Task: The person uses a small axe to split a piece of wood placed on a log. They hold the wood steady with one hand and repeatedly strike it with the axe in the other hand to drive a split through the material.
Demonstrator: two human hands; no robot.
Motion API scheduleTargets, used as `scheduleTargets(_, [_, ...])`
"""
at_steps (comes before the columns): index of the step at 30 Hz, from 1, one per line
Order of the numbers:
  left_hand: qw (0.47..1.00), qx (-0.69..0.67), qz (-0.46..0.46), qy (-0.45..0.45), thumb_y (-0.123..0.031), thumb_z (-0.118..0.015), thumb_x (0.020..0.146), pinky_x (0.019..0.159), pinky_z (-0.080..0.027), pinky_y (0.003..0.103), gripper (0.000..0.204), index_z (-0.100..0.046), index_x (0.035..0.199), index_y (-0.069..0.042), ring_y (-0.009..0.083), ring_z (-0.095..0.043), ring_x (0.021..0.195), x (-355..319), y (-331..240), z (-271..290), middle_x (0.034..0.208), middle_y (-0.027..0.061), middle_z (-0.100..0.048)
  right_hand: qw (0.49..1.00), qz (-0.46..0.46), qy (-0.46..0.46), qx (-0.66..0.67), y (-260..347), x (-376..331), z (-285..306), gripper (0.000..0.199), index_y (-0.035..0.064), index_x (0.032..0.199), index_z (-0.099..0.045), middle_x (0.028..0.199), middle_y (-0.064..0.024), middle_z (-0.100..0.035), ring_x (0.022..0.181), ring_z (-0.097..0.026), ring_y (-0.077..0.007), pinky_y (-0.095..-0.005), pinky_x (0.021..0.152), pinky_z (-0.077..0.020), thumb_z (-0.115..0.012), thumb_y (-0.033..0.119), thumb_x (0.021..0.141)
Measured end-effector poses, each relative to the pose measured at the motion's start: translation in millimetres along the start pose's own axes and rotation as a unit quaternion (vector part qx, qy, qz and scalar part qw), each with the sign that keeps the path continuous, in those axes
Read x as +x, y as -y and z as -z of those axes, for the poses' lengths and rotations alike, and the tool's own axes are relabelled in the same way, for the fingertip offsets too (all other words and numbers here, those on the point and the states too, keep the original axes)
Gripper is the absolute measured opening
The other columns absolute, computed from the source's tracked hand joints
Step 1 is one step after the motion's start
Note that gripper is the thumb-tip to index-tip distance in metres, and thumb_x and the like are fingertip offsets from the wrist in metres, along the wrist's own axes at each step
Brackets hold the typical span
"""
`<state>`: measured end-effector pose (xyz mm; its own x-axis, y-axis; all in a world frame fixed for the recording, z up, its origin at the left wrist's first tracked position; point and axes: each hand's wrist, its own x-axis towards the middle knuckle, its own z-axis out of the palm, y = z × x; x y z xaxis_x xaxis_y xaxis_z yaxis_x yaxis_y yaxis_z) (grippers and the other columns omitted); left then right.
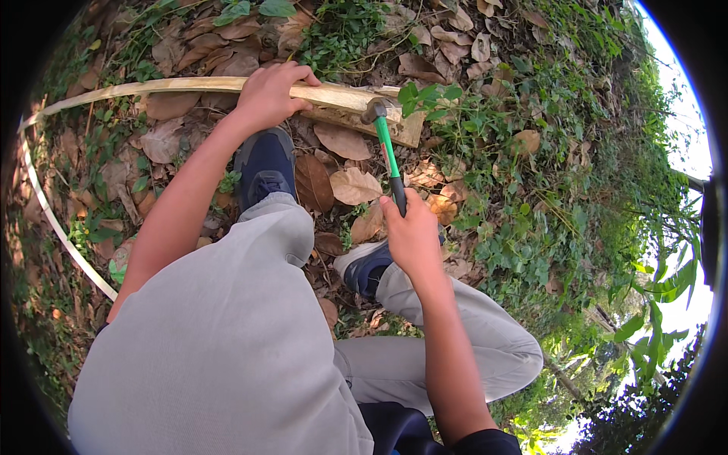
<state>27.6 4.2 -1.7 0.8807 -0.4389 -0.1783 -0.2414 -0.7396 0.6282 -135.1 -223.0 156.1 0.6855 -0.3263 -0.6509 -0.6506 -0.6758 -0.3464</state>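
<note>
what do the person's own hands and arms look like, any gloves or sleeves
The left hand and right hand are bare, with no gloves, rings or watch visible. The left forearm and right forearm are uncovered too. A dark, near-black sleeve shows on the right side, at the lower edge.

The ground [493,80] is strewn with dry brown leaves [163,140], spread around both hands, and green plants [523,235] grow thick to the right of the right hand [415,227]. A flat board [409,130] lies on it, right of the left hand [267,97]. One blue shoe [265,168] rests just below the left hand; another [367,267] sits near the right, lower and leftward.
</note>
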Motion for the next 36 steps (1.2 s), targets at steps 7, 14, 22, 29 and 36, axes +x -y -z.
scheduleTargets(7, [1.000,0.005,0.004,0.005,-0.027,-0.083,0.083,0.108,-0.042,0.045,0.041,-0.068,0.120,-0.019,0.0266,-0.059,0.123,-1,1,1,0.119,0.0024,-0.066,0.984,0.138,-0.072,0.085,27,-12,21,0.024,0.0011,0.108,-0.060,0.071,-0.0141,-0.064,0.061,-0.063,-0.0285,-0.0423,0.059,-0.0465,-0.061,0.025,0.106])
scheduleTargets(14, [1.000,0.004,0.005,0.008,-0.028,-0.083,0.084,0.108,-0.043,0.045,0.038,-0.069,0.118,-0.021,0.0275,-0.059,0.123,0,-2,2,0.119,0.0030,-0.067,0.991,0.081,-0.051,-0.090,-24,25,-14,0.026,0.0011,0.099,-0.047,0.075,-0.0294,-0.065,0.076,-0.064,-0.0544,-0.0622,0.065,-0.0463,-0.056,0.024,0.107])
scheduleTargets(22, [1.000,-0.005,0.003,0.011,-0.025,-0.083,0.083,0.107,-0.042,0.044,0.040,-0.068,0.119,-0.020,0.0266,-0.059,0.123,0,-1,0,0.118,0.0032,-0.066,0.996,0.086,-0.036,-0.003,-12,15,-16,0.027,-0.0001,0.099,-0.056,0.074,-0.0264,-0.066,0.068,-0.065,-0.0478,-0.0543,0.062,-0.0475,-0.061,0.026,0.104])
scheduleTargets(29, [1.000,0.004,-0.003,-0.002,-0.027,-0.084,0.083,0.105,-0.044,0.045,0.037,-0.069,0.116,-0.021,0.0273,-0.060,0.121,-1,3,0,0.116,0.0030,-0.067,0.970,0.177,-0.145,0.084,17,-1,4,0.031,-0.0003,0.096,-0.056,0.064,-0.0146,-0.060,0.055,-0.060,-0.0310,-0.0426,0.054,-0.0441,-0.060,0.029,0.107])
scheduleTargets(36, [1.000,0.002,0.010,0.009,-0.027,-0.084,0.082,0.106,-0.043,0.045,0.039,-0.068,0.117,-0.019,0.0270,-0.060,0.121,0,-3,2,0.116,0.0031,-0.066,0.997,0.047,-0.046,-0.027,-45,28,-40,0.036,-0.0034,0.099,-0.057,0.077,-0.0278,-0.066,0.075,-0.065,-0.0522,-0.0563,0.066,-0.0478,-0.056,0.032,0.107])
